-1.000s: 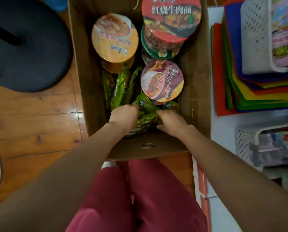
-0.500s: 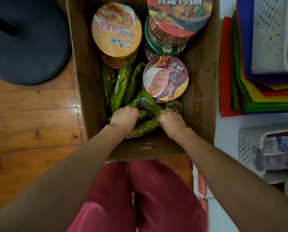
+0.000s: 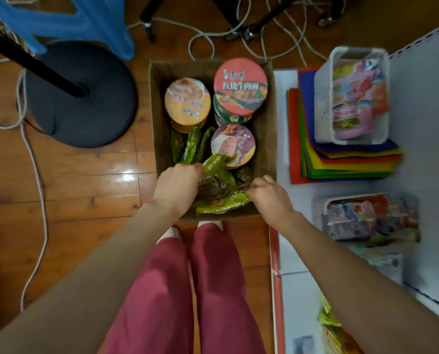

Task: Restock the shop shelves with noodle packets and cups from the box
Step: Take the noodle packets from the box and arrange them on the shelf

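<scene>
Most of the view is being filled by the wooden floor, with the white shelf running down the right side. Against the shelf's edge the cardboard box is sitting open, its long axis pointing away from the person. Several noodle cups are standing lid-up in its far half, the purple-lidded cup nearest the hands. On the shelf, bare white is showing between a stack of coloured mats and a white basket nearer the person.

The green packets are lying bunched at the near end of the box, the bundle's long axis running crosswise from one hand to the other. The left hand is gripping the left end, its fingers curling down into the wrappers and mostly hiding there. The right hand is pinching the right end, its fingers bending round a packet's edge.

The right hand is sitting nearer the shelf, so the carry is probably going rightward after a straight lift. Room is looking tight: the near wall is lying just under the wrists, one packet tip is overlapping the purple-lidded cup, and the right wall is rising beside the right hand. Above the bundle, nothing is blocking.
</scene>
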A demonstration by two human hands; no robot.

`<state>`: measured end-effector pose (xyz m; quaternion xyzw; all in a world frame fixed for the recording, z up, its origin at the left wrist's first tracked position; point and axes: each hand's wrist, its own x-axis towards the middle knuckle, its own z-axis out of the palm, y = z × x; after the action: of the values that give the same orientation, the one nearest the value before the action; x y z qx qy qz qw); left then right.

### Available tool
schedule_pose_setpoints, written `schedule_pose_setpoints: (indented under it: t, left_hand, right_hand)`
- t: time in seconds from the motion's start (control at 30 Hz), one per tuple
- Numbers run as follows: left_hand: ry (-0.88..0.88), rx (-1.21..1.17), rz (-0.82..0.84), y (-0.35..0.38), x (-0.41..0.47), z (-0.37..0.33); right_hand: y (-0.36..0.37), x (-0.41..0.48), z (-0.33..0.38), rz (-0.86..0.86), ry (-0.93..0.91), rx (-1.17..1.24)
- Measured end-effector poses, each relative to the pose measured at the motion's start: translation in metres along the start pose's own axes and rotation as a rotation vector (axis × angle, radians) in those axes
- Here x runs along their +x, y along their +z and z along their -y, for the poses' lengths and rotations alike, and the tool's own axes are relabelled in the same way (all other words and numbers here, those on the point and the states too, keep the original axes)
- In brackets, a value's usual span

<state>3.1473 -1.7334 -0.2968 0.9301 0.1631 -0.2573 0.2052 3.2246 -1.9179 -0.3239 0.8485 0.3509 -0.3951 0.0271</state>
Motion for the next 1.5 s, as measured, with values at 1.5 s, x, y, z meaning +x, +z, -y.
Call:
schedule_pose_setpoints:
  t: [1.5]
  left_hand:
    - [0.833, -0.267, -1.031, -0.550, -0.264, -0.192]
  right_hand:
    - [-0.451, -0.530, 0.119, -1.623, 0.459, 0.361]
